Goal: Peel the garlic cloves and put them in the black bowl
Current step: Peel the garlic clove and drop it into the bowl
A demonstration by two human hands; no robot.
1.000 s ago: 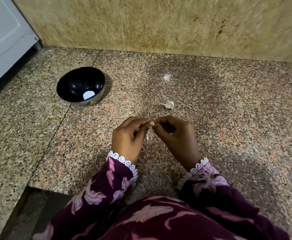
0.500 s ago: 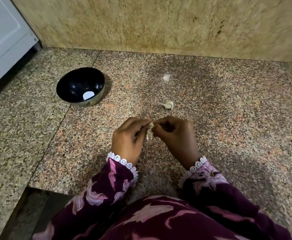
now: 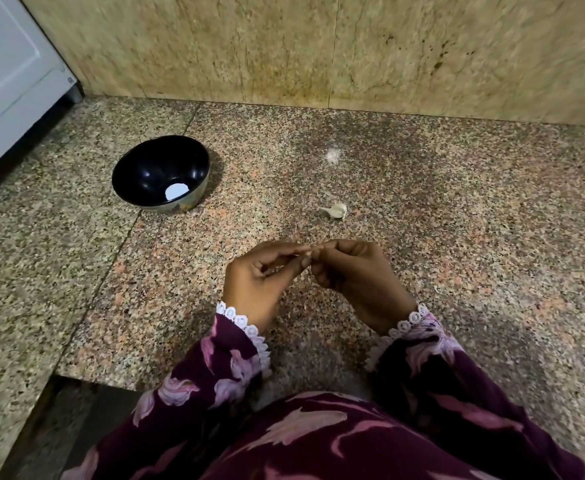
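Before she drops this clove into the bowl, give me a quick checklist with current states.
1. Clove in hand pinched by left hand and right hand: ok.
2. Clove fully peeled: cannot tell, fingers hide it.
3. Black bowl upright, open: ok.
4. Granite counter between hands and bowl bare: ok.
5. Second clove lying on the counter, unpeeled: not ok.
6. Peel scrap out of the way: ok.

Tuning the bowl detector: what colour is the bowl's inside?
Glossy black inside the bowl, with one white round patch near the bottom. Head view, the only one.
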